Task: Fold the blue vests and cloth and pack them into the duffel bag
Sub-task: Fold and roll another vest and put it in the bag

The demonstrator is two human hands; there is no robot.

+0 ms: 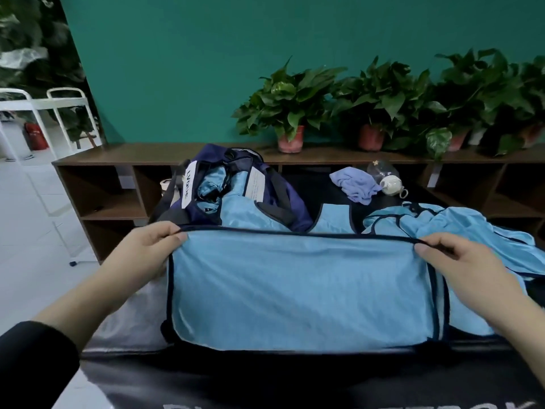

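Your left hand (153,246) and right hand (451,255) each pinch the far hem of the blue vest (300,287) at frame centre, mid-fold. The duffel bag (236,187) above already holds blue fabric; another vest (460,231) and the cloth (354,184) at right remain unpacked.

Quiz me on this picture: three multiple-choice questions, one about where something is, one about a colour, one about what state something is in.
1. Where is the crumpled lilac cloth?
A. inside the duffel bag
B. on the dark table behind the vests, beside a white teapot
C. on the shelf among the plants

2. What colour is the duffel bag?
A. navy
B. red
C. white

3. What are the hands doing?
A. hanging idle
B. zipping the bag
C. pinching the vest's far edge

Answers:
1 B: it lies next to the teapot.
2 A: its fabric is dark blue.
3 C: the left hand and right hand each grip a corner of the front vest.
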